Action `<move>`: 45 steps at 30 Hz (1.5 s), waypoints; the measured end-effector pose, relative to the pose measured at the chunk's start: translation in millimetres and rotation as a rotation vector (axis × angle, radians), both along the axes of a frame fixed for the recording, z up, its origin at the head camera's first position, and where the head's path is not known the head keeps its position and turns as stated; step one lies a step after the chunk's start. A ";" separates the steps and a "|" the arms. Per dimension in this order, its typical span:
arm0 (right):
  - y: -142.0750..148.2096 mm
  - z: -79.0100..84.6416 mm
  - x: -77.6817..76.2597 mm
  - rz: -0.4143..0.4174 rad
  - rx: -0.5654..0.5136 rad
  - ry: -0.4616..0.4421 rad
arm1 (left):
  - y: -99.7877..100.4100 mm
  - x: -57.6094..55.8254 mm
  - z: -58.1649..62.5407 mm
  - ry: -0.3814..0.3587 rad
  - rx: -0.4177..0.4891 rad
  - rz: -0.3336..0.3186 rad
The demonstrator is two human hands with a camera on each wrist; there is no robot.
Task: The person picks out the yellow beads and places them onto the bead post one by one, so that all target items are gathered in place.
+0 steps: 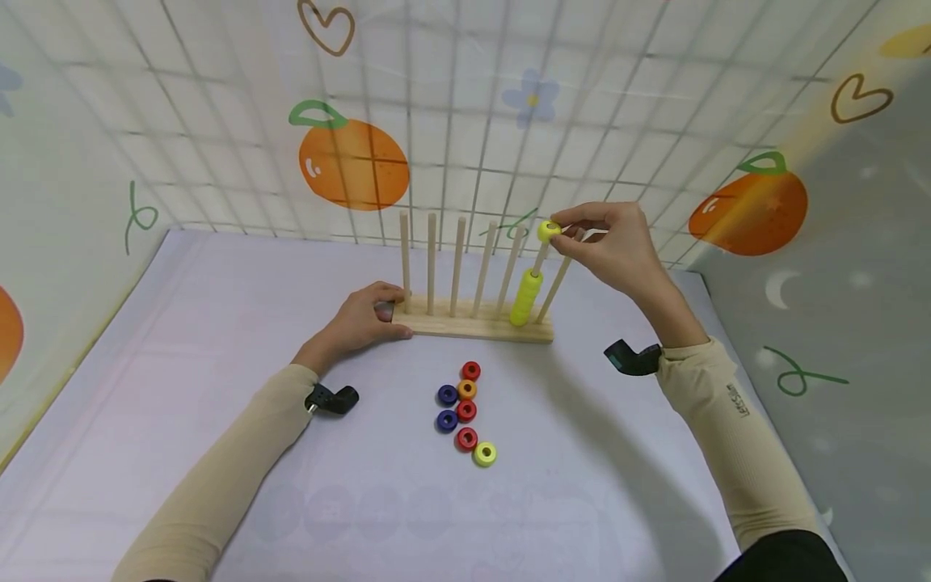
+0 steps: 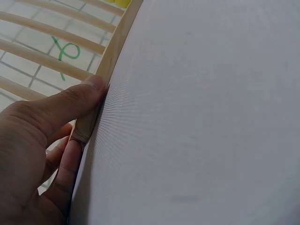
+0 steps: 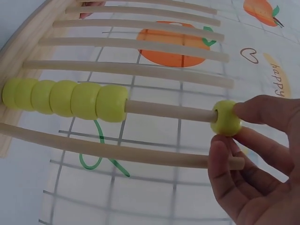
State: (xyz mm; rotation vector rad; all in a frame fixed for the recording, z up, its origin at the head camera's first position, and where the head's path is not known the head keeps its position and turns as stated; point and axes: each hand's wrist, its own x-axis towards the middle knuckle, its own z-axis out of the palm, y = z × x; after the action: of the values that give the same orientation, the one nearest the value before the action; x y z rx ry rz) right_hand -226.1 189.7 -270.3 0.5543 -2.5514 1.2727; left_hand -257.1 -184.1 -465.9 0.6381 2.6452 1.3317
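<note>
A wooden peg rack (image 1: 473, 325) with several upright pegs stands on the table. My left hand (image 1: 361, 317) grips its left end, thumb on the front and fingers behind, as the left wrist view also shows. My right hand (image 1: 614, 242) pinches a yellow bead (image 3: 227, 118) between thumb and fingers at the top of the second peg from the right. In the right wrist view the peg's tip sits in the bead's hole. Lower on that same peg is a stack of several yellow beads (image 1: 526, 297). The other pegs carry no beads.
In front of the rack lie loose beads: red beads (image 1: 467, 439), an orange bead (image 1: 467, 390), two blue beads (image 1: 447, 395) and one yellow bead (image 1: 485, 454). Behind the rack rises a white grid wall (image 1: 465, 97) with printed oranges. A grey patterned wall (image 1: 836, 323) stands at the right.
</note>
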 end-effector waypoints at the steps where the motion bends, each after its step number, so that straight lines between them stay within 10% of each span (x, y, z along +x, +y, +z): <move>1: 0.3 -0.4 0.2 0.000 0.005 -0.001 | 0.5 0.0 0.4 -0.002 0.001 0.001; 20: 5.6 -0.9 27.5 0.035 -0.139 0.103 | 0.0 0.5 0.6 0.013 -0.013 0.002; 31: 7.3 -24.3 68.7 0.052 -0.130 0.075 | -0.3 -1.0 -1.7 -0.011 -0.006 0.012; 45: 46.2 -91.9 97.7 0.024 -0.214 -0.097 | 0.5 1.6 2.2 -0.010 -0.010 0.006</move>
State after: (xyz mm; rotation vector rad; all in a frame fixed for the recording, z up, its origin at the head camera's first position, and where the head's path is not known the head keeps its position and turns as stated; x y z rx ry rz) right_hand -128.4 235.8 -362.2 0.4909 -2.4466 1.5931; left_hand -255.5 -183.6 -463.7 0.6209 2.6462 1.3195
